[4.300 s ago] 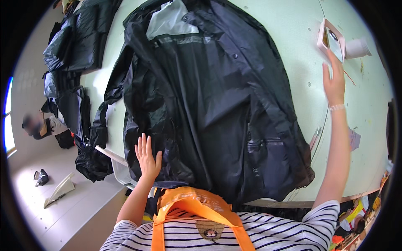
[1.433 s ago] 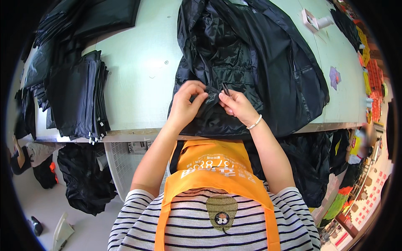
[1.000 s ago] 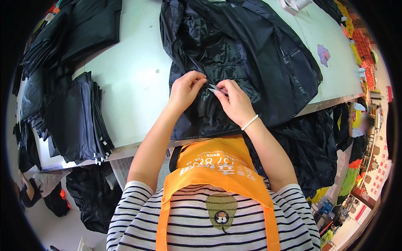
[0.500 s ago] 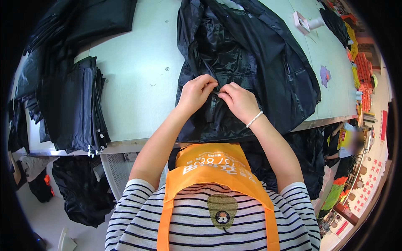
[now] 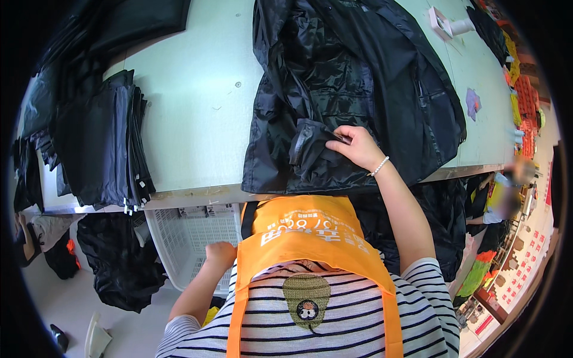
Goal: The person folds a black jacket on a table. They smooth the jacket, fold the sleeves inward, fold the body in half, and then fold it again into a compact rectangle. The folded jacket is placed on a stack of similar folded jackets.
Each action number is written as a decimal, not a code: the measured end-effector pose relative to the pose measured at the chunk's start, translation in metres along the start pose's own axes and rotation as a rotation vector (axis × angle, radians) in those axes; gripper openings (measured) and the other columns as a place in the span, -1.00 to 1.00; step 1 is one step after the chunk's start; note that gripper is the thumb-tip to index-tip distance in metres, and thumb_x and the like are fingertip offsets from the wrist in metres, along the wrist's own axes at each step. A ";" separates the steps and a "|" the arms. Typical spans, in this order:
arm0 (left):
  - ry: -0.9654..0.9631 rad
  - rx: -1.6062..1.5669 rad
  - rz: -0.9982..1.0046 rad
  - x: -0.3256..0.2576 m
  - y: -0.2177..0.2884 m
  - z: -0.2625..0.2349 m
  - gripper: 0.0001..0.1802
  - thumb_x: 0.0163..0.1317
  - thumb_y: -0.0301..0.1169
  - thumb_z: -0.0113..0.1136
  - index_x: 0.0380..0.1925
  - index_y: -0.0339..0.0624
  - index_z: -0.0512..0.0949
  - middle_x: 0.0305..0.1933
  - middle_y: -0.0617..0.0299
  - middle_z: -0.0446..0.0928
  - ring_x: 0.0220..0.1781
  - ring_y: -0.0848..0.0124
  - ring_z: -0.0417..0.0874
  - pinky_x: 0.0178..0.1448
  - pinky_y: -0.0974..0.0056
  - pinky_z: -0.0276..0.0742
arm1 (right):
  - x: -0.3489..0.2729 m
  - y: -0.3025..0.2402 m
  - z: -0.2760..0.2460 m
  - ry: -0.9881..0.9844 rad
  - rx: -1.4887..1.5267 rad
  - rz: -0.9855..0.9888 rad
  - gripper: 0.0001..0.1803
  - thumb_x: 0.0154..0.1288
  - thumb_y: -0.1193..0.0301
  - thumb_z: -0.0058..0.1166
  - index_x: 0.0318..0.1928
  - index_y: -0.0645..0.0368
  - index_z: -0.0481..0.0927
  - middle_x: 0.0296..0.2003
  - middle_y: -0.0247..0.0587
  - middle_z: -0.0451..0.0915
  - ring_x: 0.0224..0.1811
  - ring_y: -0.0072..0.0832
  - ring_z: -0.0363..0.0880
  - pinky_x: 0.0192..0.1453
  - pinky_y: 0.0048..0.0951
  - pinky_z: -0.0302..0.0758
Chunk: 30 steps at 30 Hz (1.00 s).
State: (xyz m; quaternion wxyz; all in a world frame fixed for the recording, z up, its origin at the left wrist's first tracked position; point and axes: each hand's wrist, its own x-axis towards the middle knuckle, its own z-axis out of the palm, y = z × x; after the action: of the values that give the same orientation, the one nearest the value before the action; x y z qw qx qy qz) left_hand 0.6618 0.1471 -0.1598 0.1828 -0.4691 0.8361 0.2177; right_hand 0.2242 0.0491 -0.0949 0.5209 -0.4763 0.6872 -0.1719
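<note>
The right hand pinches a fold of the black jacket lying lengthwise up the table; the left hand, loosely curled, hangs well below at a white basket.

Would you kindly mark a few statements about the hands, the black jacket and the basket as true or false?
1. The right hand pinches the black jacket on the table. True.
2. The left hand also rests on the jacket. False: it is down by the white basket under the table edge.
3. A stack of folded black fabric lies on the table's left. True.
4. The jacket hangs wholly off the table. False: most of it lies on top.
</note>
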 end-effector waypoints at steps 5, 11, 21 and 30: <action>0.163 -0.423 0.052 0.085 0.044 -0.139 -0.78 0.25 -0.29 0.09 -0.38 -0.21 0.60 -0.45 0.03 0.59 -0.38 0.14 0.66 -0.30 0.14 0.55 | -0.002 0.003 0.008 0.067 0.220 -0.257 -0.75 0.38 0.40 0.03 -0.04 0.31 0.50 -0.26 -0.31 0.61 -0.23 -0.69 0.46 -0.06 -0.59 0.41; -0.273 -1.550 0.587 0.203 0.097 -0.164 0.06 -0.14 -0.27 0.56 0.31 -0.41 0.12 0.22 -0.01 0.37 0.25 0.29 0.38 0.34 0.27 0.27 | -0.010 -0.037 0.019 0.150 0.618 -0.267 -0.71 0.36 0.35 0.09 -0.10 0.37 0.53 -0.20 -0.27 0.63 -0.14 -0.63 0.54 0.01 -0.59 0.44; 0.807 -0.657 0.023 0.216 0.147 -0.183 -0.83 -0.14 -0.50 0.26 -0.58 -0.26 0.43 -0.54 -0.05 0.49 -0.42 -0.02 0.55 -0.32 0.04 0.44 | -0.029 -0.055 0.049 0.585 0.560 -0.191 -0.69 -0.03 0.54 0.34 -0.23 0.29 0.56 -0.34 -0.32 0.63 -0.34 -0.58 0.57 -0.19 -0.52 0.49; 0.914 -0.689 0.291 0.184 0.160 -0.148 -0.87 -0.18 -0.56 0.19 -0.61 -0.23 0.42 -0.58 -0.10 0.48 -0.51 -0.05 0.56 -0.38 0.03 0.47 | -0.007 -0.024 0.038 1.088 0.511 -0.263 -0.79 -0.16 0.79 -0.03 -0.55 0.22 0.37 -0.55 -0.44 0.36 -0.48 -0.61 0.29 -0.34 -0.58 0.31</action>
State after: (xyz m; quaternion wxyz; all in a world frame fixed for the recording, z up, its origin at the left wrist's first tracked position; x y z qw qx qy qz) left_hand 0.4177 0.0122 -0.0990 -0.3907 -0.4283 0.7668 0.2754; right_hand 0.2691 0.0528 -0.0888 0.1677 -0.2611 0.7272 -0.6123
